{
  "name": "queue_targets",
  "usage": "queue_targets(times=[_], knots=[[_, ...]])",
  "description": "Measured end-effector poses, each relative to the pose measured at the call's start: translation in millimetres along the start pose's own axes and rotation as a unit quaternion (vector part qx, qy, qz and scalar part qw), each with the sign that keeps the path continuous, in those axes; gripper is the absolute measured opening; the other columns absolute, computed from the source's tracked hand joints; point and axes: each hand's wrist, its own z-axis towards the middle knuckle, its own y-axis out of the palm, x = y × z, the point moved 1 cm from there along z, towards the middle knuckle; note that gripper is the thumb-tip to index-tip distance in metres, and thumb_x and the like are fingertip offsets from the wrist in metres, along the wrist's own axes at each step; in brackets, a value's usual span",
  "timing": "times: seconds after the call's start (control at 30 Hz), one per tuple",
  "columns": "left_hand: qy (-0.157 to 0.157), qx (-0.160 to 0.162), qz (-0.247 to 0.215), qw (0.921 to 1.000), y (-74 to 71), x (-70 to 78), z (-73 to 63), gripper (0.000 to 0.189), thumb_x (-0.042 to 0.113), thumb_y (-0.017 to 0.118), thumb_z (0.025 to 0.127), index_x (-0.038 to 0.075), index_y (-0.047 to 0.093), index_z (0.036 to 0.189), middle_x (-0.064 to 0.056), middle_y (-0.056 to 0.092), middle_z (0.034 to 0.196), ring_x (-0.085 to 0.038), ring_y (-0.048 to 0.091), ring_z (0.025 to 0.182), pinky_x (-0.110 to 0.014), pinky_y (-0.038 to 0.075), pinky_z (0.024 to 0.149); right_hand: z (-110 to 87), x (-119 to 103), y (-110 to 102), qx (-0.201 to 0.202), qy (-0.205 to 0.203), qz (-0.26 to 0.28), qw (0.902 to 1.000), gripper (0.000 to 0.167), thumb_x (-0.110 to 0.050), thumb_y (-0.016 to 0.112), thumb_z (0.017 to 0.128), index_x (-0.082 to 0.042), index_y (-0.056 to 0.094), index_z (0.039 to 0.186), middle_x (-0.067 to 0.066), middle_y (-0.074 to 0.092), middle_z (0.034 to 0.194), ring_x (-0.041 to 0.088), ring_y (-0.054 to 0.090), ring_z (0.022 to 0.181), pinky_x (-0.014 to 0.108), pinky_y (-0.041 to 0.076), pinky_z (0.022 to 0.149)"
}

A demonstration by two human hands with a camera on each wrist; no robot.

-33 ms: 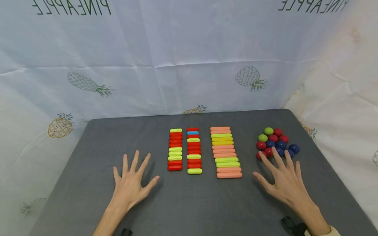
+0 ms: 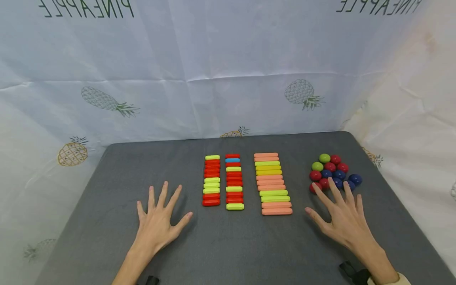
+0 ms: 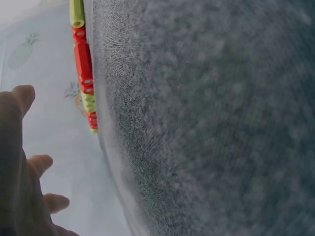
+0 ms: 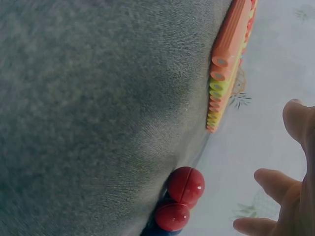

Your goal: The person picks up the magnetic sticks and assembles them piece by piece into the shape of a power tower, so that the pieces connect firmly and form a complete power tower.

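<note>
My left hand [image 2: 156, 223] is spread over the grey table at the left, holding nothing. To its right lies a column of short red and yellow-green sticks [image 2: 211, 175]. Beside that is a second short column [image 2: 234, 179], mostly red with one blue stick. A third column of longer sticks [image 2: 272, 192] is salmon, yellow-green and yellow. My right hand [image 2: 343, 225] has its fingers spread at the near edge of a cluster of shiny red, blue and green balls [image 2: 329, 167]. Its fingertips overlap some balls; the right wrist view shows red balls [image 4: 185, 184] apart from the visible fingers.
A dark grey cloth covers the table [image 2: 228, 249]. Behind it and at both sides hangs a pale sheet [image 2: 213, 47] printed with pineapples. Black straps [image 2: 350, 271] show near the wrists at the bottom of the head view.
</note>
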Motion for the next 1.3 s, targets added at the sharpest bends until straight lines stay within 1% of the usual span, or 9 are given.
queue_targets(times=[0.23, 0.57, 0.63, 0.73, 0.9, 1.0, 1.1, 1.17, 1.3], knots=[[0.004, 0.003, 0.004, 1.0, -0.1, 0.3, 0.2, 0.084, 0.07, 0.06, 0.09, 0.028, 0.036, 0.159, -0.019, 0.025, 0.168, -0.059, 0.016, 0.152, -0.088, 0.016, 0.105, 2.7, 0, -1, -0.002, -0.001, 0.006, 1.0, 0.08, -0.064, 0.064, 0.09, -0.024, 0.043, 0.156, 0.026, 0.028, 0.164, 0.062, 0.016, 0.15, 0.086, 0.017, 0.107], [0.007, -0.002, 0.002, 1.0, -2.1, 0.6, 2.8, 0.085, 0.07, 0.06, 0.09, 0.028, 0.035, 0.16, -0.019, 0.025, 0.169, -0.058, 0.017, 0.153, -0.087, 0.016, 0.106, 9.3, -3, -6, -0.008, 0.011, 0.016, 0.9998, 0.082, -0.063, 0.066, 0.089, -0.017, 0.044, 0.155, 0.027, 0.03, 0.163, 0.06, 0.014, 0.151, 0.083, 0.02, 0.109], [0.007, -0.005, 0.001, 1.0, -2.7, 1.2, 3.6, 0.085, 0.069, 0.06, 0.09, 0.028, 0.034, 0.16, -0.019, 0.024, 0.169, -0.057, 0.017, 0.153, -0.087, 0.016, 0.107, 11.5, -4, -7, 0.0, 0.01, 0.016, 0.9998, 0.082, -0.061, 0.068, 0.088, -0.016, 0.046, 0.153, 0.028, 0.033, 0.161, 0.059, 0.018, 0.15, 0.084, 0.023, 0.107], [0.012, -0.005, -0.001, 0.9999, -3.6, 3.7, 5.4, 0.085, 0.067, 0.063, 0.09, 0.028, 0.035, 0.16, -0.019, 0.026, 0.168, -0.055, 0.019, 0.153, -0.085, 0.017, 0.109, 16.3, -5, -8, 0.03, 0.001, 0.015, 0.9994, 0.08, -0.057, 0.073, 0.085, -0.016, 0.05, 0.15, 0.028, 0.04, 0.155, 0.058, 0.03, 0.144, 0.083, 0.031, 0.101], [0.05, 0.023, -0.015, 0.9984, -6.4, 13.2, 13.8, 0.082, 0.06, 0.069, 0.088, 0.025, 0.042, 0.157, -0.018, 0.039, 0.162, -0.048, 0.034, 0.149, -0.079, 0.029, 0.109, 24.9, -6, -7, 0.084, -0.015, 0.034, 0.9958, 0.072, -0.048, 0.078, 0.084, -0.014, 0.057, 0.144, 0.028, 0.049, 0.145, 0.056, 0.042, 0.129, 0.08, 0.039, 0.092], [0.076, 0.037, -0.029, 0.996, -7.8, 19.8, 19.9, 0.078, 0.057, 0.072, 0.087, 0.022, 0.048, 0.153, -0.016, 0.049, 0.155, -0.043, 0.046, 0.142, -0.073, 0.038, 0.106, 31.0, -9, -7, 0.099, -0.021, 0.054, 0.9934, 0.068, -0.044, 0.079, 0.084, -0.011, 0.06, 0.14, 0.028, 0.053, 0.14, 0.054, 0.044, 0.125, 0.077, 0.042, 0.09], [0.101, 0.044, -0.045, 0.9929, -8.6, 25.7, 24.8, 0.071, 0.052, 0.076, 0.086, 0.02, 0.056, 0.146, -0.014, 0.058, 0.145, -0.038, 0.057, 0.13, -0.064, 0.047, 0.099, 37.0, -10, -6, 0.097, -0.025, 0.071, 0.9925, 0.065, -0.039, 0.081, 0.084, -0.008, 0.062, 0.138, 0.027, 0.055, 0.135, 0.051, 0.048, 0.119, 0.071, 0.047, 0.087], [0.119, 0.043, -0.053, 0.9906, -8.4, 29.3, 27.5, 0.065, 0.047, 0.079, 0.086, 0.017, 0.062, 0.141, -0.012, 0.064, 0.137, -0.034, 0.062, 0.12, -0.056, 0.052, 0.092, 39.9, -11, -5, 0.088, -0.027, 0.081, 0.9924, 0.063, -0.034, 0.082, 0.083, -0.006, 0.063, 0.137, 0.027, 0.057, 0.13, 0.049, 0.05, 0.112, 0.067, 0.051, 0.081], [0.164, 0.031, -0.063, 0.9839, -5.9, 35.9, 31.9, 0.051, 0.036, 0.084, 0.084, 0.012, 0.071, 0.127, -0.008, 0.071, 0.118, -0.026, 0.068, 0.101, -0.044, 0.056, 0.079, 44.4, -10, -4, 0.063, -0.023, 0.098, 0.993, 0.058, -0.023, 0.084, 0.083, -0.001, 0.065, 0.133, 0.028, 0.06, 0.12, 0.046, 0.054, 0.103, 0.062, 0.055, 0.073]])
